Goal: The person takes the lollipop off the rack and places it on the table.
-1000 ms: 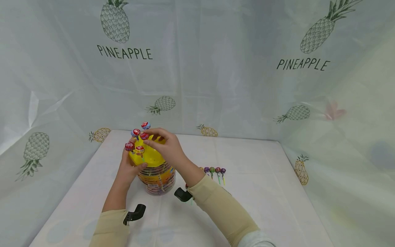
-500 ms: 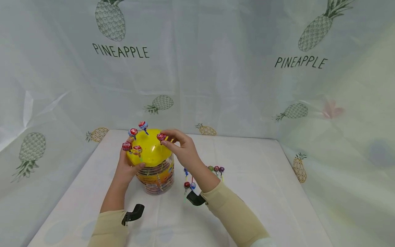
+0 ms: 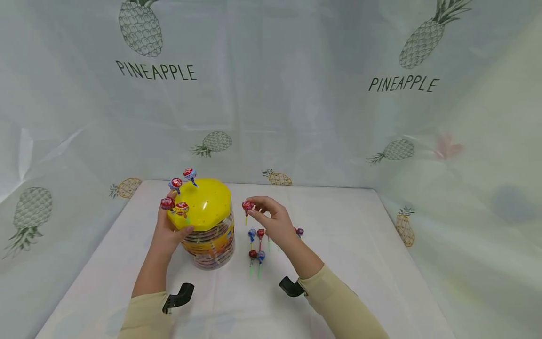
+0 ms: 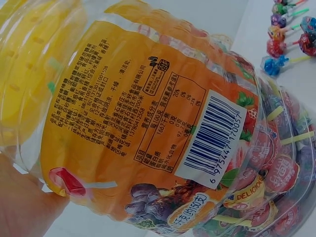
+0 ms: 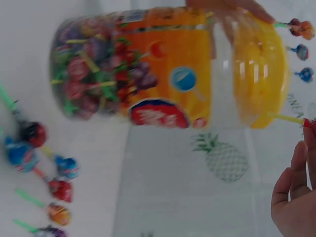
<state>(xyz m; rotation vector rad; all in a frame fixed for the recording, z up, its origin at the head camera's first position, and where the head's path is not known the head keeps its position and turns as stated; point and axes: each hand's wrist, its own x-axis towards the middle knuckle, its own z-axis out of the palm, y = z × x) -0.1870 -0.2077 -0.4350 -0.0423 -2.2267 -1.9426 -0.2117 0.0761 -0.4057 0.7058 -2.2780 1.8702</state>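
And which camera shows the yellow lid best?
The head view: it shows the lid from above, with lollipops standing in it. The right wrist view has it side-on and blurred; the left wrist view shows only part, cut off at the edge.

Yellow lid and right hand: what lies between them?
In the head view, only the red lollipop the right hand pinches; white table shows between lollipop and yellow lid.

White table [image 3: 360, 254] carries a jar [image 3: 211, 242] and lollipops [image 3: 260, 255]
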